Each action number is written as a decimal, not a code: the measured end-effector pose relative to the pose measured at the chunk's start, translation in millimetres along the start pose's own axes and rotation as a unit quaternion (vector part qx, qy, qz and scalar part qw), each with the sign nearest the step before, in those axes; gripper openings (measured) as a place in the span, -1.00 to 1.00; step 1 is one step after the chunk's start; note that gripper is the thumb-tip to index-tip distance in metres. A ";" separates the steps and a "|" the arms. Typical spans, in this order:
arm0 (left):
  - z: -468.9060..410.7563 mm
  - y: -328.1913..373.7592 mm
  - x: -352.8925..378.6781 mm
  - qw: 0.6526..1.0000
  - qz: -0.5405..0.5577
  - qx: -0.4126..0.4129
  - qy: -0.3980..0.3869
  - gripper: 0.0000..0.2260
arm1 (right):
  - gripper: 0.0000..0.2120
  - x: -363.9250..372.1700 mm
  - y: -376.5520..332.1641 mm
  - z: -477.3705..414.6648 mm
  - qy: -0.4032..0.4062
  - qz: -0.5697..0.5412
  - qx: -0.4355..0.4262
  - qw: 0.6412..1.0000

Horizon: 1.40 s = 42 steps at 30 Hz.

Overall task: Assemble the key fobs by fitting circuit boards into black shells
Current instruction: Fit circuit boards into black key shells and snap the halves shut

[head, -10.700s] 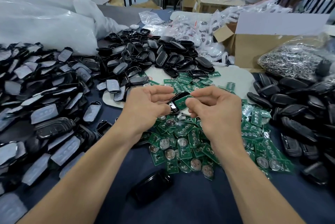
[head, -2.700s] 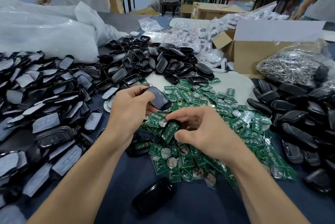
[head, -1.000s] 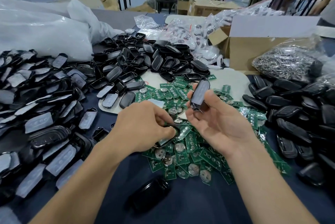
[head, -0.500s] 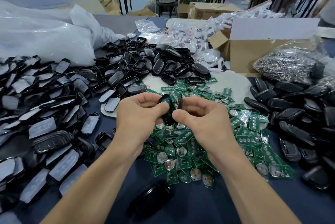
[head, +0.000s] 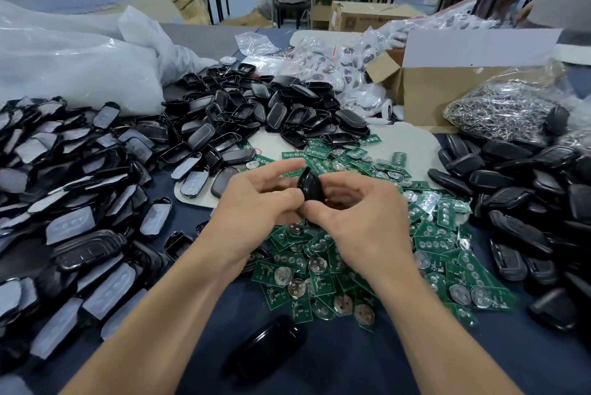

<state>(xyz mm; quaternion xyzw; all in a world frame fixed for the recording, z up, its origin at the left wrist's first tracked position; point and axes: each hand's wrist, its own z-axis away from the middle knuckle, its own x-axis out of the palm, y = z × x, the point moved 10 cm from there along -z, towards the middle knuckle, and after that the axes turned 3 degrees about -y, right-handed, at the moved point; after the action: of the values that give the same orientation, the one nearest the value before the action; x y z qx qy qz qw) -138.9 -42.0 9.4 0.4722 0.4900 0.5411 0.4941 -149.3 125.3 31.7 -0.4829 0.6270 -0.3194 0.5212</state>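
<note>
Busy workshop behind, tables and cartons at the back, and up front a dark blue tabletop (head: 335, 366) buried in parts. Green boards (head: 323, 270) are heaped in the middle, with black shells banked to the left (head: 83, 203), at the back (head: 256, 113) and to the right (head: 524, 203). A cardboard box (head: 447, 97) and a bag of metal rings (head: 502, 110) stand far right, and a big white bag (head: 64, 68) far left.

Centre stage, both hands meet just above the boards. The left hand (head: 256, 203) and right hand (head: 364, 222) pinch one black shell (head: 311, 185) between them, held on edge and clear of the tabletop. The left fingers (head: 281, 169) are narrow, the index lifted along the shell's top with the rest curled in beneath. The right fingers (head: 355, 179) curl round its far side, thumb pressed low against it. Whether a board sits inside cannot be told. One closed fob (head: 268, 350) lies alone near the front edge.
</note>
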 end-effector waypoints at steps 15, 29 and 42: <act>-1.9 2.8 -0.5 0.997 -0.013 0.009 -0.081 -0.59 | -0.66 5.7 -5.1 -0.7 -0.076 -0.034 -0.010 0.996; -0.7 9.3 -3.6 0.991 -0.063 0.027 -0.112 -0.52 | -0.64 12.3 2.4 2.0 -0.112 0.041 0.006 0.993; 3.5 9.0 -4.9 0.997 -0.066 0.030 -0.021 -0.82 | -0.71 14.1 -32.0 15.5 -0.024 0.222 -0.080 0.972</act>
<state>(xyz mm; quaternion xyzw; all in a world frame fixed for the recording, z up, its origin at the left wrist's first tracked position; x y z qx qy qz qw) -135.8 -47.0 18.5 0.4646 0.5253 0.4827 0.5246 -125.5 103.1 51.8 -0.3799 0.7291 -0.1327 0.5537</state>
